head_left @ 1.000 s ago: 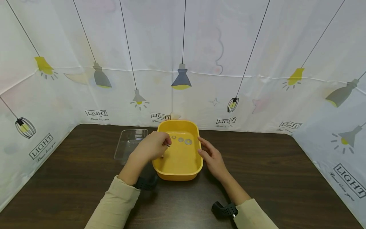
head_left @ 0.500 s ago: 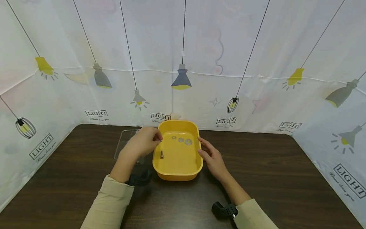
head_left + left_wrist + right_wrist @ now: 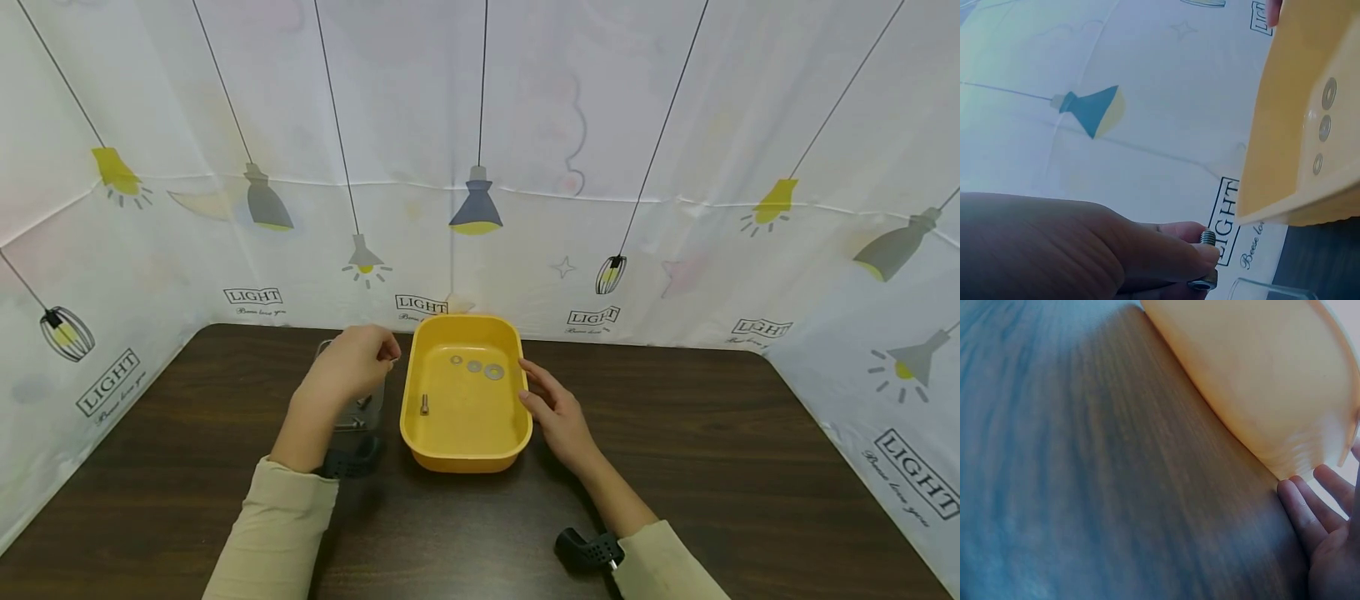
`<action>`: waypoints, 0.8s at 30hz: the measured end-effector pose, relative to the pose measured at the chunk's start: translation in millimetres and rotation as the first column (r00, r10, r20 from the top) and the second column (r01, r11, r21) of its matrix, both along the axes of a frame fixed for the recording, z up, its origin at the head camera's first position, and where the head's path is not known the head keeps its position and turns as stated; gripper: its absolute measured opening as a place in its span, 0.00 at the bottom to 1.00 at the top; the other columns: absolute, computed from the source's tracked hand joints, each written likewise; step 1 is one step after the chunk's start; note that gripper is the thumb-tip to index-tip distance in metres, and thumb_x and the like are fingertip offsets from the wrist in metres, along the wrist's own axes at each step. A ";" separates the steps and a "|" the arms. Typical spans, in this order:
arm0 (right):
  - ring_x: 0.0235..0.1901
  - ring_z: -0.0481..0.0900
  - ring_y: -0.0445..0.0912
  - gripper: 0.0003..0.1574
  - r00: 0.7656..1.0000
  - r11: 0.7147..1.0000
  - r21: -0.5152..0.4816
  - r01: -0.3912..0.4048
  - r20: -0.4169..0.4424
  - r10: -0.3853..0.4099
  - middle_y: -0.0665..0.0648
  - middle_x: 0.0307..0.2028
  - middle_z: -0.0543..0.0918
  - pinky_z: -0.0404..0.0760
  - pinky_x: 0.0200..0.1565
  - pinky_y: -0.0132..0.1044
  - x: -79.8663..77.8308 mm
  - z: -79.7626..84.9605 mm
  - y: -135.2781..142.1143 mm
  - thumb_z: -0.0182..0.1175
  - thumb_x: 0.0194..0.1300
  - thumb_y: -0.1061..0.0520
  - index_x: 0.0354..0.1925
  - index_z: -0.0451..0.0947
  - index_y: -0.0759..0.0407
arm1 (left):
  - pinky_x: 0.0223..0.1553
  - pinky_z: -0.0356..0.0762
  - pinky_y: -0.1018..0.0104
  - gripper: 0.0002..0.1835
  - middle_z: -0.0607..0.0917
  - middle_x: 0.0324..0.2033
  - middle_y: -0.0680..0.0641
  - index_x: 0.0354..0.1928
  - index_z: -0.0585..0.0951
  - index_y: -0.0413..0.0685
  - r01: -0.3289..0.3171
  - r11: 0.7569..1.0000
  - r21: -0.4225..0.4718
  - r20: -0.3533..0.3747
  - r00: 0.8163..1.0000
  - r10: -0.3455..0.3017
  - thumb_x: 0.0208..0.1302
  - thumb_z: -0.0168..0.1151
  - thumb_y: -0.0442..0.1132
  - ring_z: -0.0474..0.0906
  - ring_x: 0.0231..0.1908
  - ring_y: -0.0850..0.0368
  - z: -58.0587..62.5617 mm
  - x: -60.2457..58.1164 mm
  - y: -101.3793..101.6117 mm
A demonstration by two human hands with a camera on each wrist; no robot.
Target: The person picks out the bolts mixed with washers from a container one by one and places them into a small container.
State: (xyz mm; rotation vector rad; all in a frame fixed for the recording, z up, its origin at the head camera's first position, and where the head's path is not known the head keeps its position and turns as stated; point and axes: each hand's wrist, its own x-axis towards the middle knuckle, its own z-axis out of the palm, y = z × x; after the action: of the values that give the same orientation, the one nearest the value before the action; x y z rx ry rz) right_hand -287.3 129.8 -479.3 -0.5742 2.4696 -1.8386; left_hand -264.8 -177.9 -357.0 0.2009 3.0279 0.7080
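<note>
My left hand (image 3: pixel 347 365) pinches a small metal bolt (image 3: pixel 1208 238) between thumb and fingers; its threaded end points up and its head shows below the thumb. The hand is over a clear plastic tray (image 3: pixel 369 417), hiding much of it, left of the yellow bin (image 3: pixel 465 457). Inside the bin lie another bolt (image 3: pixel 424 406), near the left wall, and three flat washers of rising size, the largest washer (image 3: pixel 493 372) at the right. My right hand (image 3: pixel 558 417) rests its extended fingers against the bin's right side, its thumb near the rim.
Small metal parts (image 3: pixel 358 423) lie in the near end of the clear tray. The dark wood table (image 3: pixel 675 450) reaches back to a white curtain (image 3: pixel 675 275) printed with lamps, close behind the bin.
My left hand has moved left, out of the yellow bin and over the clear tray, carrying the bolt. The bolt left in the bin has come into full view. The right hand stays put.
</note>
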 end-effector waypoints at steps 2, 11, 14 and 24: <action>0.65 0.76 0.60 0.32 1.000 1.000 -0.004 -0.002 -0.002 0.002 0.65 0.71 0.71 0.84 0.56 0.49 0.0 0.1 0.1 0.53 0.77 0.51 0.75 0.63 0.51 | 0.48 0.81 0.52 0.08 0.85 0.41 0.44 0.46 0.83 0.42 -0.014 1.000 -0.006 0.005 1.000 0.014 0.69 0.59 0.34 0.79 0.40 0.49 1.0 0.3 -3.2; 0.65 0.77 0.61 0.32 1.000 1.000 -0.016 -0.007 -0.008 0.007 0.66 0.71 0.71 0.84 0.55 0.48 1.0 1.1 -0.3 0.53 0.77 0.52 0.75 0.63 0.53 | 0.44 0.80 0.54 0.09 0.85 0.39 0.43 0.45 0.83 0.40 -0.025 0.999 -0.020 0.003 1.000 0.025 0.68 0.57 0.32 0.79 0.37 0.50 -0.2 -2.6 -17.4; 0.65 0.76 0.61 0.32 1.000 1.000 -0.019 -0.006 -0.005 0.006 0.66 0.71 0.71 0.84 0.55 0.48 0.8 1.3 -0.5 0.53 0.77 0.52 0.75 0.63 0.53 | 0.43 0.80 0.54 0.08 0.85 0.38 0.43 0.44 0.84 0.40 -0.023 0.999 -0.032 -0.004 1.000 0.023 0.67 0.57 0.32 0.79 0.36 0.50 -3.7 -5.7 -22.0; 0.65 0.76 0.60 0.31 1.000 1.000 -0.009 0.003 0.008 -0.003 0.65 0.71 0.71 0.83 0.56 0.50 1.0 1.5 -0.7 0.53 0.77 0.53 0.75 0.63 0.50 | 0.42 0.80 0.54 0.12 0.85 0.36 0.43 0.43 0.85 0.38 -0.030 0.998 -0.047 0.015 0.999 0.031 0.62 0.55 0.29 0.78 0.35 0.50 -16.2 -14.0 -30.5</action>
State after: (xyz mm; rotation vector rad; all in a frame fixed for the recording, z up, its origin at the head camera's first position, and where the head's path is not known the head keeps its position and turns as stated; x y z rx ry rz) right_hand -286.3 129.2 -477.8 -0.5626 2.4598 -1.8507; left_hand -278.8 -208.5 -373.2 0.1472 3.0348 0.6374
